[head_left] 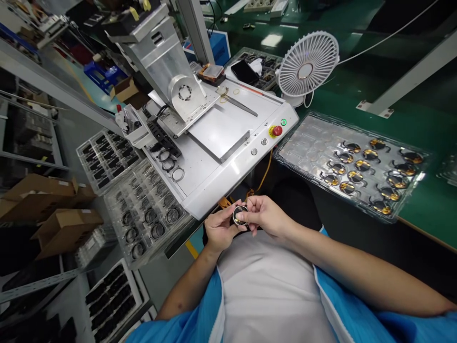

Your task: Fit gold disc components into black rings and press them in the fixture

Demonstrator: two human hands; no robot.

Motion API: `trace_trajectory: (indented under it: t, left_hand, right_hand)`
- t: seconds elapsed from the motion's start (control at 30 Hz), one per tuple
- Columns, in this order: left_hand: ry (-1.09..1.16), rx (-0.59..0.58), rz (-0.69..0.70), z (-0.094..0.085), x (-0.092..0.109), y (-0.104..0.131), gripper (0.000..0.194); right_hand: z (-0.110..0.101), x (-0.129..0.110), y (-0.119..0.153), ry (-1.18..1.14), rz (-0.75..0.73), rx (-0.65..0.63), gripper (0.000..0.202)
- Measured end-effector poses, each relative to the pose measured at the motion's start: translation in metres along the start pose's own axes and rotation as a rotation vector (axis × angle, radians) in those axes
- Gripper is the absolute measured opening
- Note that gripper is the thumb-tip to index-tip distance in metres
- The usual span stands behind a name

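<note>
Close to my body, both hands are on a small round watch-like part with a dark face and a bright metal rim. My left hand grips its edge from the left. From the right, my right hand presses its thumb onto the face, with the fingers curled at the far side. Part of the piece is hidden under the thumb and fingers. Just beyond my hands is the front edge of a white machine, where several metal rings lie at its left side.
To the right, a clear tray carries several round parts with dark straps. Trays with rings stand at left. A white fan, a red button, tweezers and a phone are farther back.
</note>
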State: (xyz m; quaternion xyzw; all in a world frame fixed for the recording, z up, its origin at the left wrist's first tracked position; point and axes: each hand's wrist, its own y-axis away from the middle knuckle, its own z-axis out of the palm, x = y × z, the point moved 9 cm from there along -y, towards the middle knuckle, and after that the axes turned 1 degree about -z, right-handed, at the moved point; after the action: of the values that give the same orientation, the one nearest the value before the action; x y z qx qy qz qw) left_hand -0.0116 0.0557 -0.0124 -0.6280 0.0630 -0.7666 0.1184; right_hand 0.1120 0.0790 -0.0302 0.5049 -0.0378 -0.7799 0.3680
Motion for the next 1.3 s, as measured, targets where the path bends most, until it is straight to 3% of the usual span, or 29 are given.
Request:
trace_trajectory:
  t: [0.2, 0.37, 0.47, 0.6, 0.67, 0.77, 0.9, 1.07, 1.17, 1.3]
  left_hand:
    - [-0.025, -0.035, 0.031, 0.001, 0.005, 0.0, 0.058]
    - [-0.029, 0.127, -0.033, -0.015, -0.005, 0.002, 0.05]
    - [0.047, 0.207, -0.083, -0.021, -0.006, -0.001, 0.045]
    - [0.111, 0.121, -0.182, -0.011, -0.004, -0.008, 0.039]
    - [0.071, 0.071, -0.176, -0.007, 0.001, -0.01, 0.042]
    - [-0.023, 0.084, -0.116, -0.008, 0.007, -0.008, 0.053]
    - [-0.199, 0.147, -0.055, -0.011, 0.011, -0.004, 0.069]
    - [-0.339, 0.112, 0.039, -0.004, 0.02, -0.004, 0.079]
    - [-0.381, 0.092, 0.071, 0.0, 0.026, -0.007, 0.077]
    - [-0.394, 0.077, 0.135, 0.004, 0.033, -0.008, 0.076]
  right_hand:
    - [0.006, 0.006, -0.002, -0.081, -0.022, -0.011, 0.061]
    - [0.008, -0.003, -0.019, 0.092, -0.018, -0.011, 0.059]
    - [-0.011, -0.045, -0.044, 0.218, -0.128, 0.081, 0.057]
    - [-0.063, -0.13, -0.075, 0.156, -0.373, 0.445, 0.046]
    - [-0.075, -0.157, -0.088, 0.152, -0.395, 0.488, 0.043]
    - [-0.075, -0.172, -0.091, 0.171, -0.41, 0.462, 0.042]
    - [-0.053, -0.147, -0.062, 0.209, -0.423, 0.338, 0.043]
    - [-0.005, -0.071, -0.017, 0.363, -0.194, -0.026, 0.044]
    - [0.003, -0.046, -0.003, 0.398, -0.124, -0.066, 0.043]
    - [0.003, -0.042, -0.003, 0.424, -0.148, -0.04, 0.041]
